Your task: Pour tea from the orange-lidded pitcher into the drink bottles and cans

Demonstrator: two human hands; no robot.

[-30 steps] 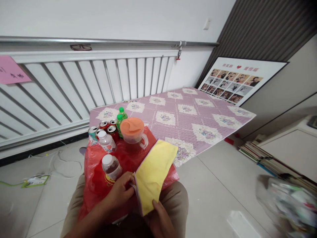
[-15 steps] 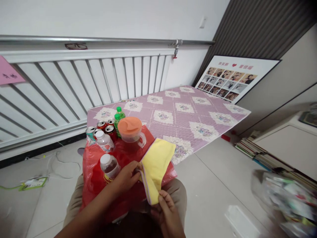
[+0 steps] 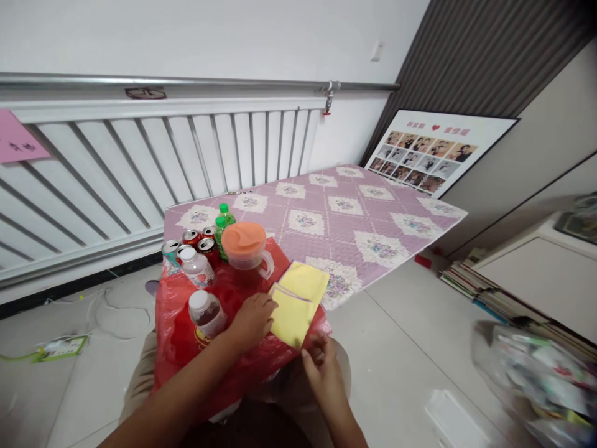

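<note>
A yellow cloth lies folded in two on a red plastic sheet at the near edge of a low table. My left hand rests on the cloth's left edge, fingers curled loosely over it. My right hand sits just below the cloth's near corner, fingers partly bent, touching or almost touching that corner. Left of my left hand stands a small bottle with a white cap. Behind it are a second white-capped bottle and an orange-lidded jug.
Several red cans and two green-capped bottles stand at the table's left back corner. A purple floral cloth covers the table. A white radiator runs behind. A photo board leans on the right wall; books lie on the floor.
The yellow cloth, held up between both hands before, has been folded over and now lies flat on the red sheet. My right hand has dropped below it.
</note>
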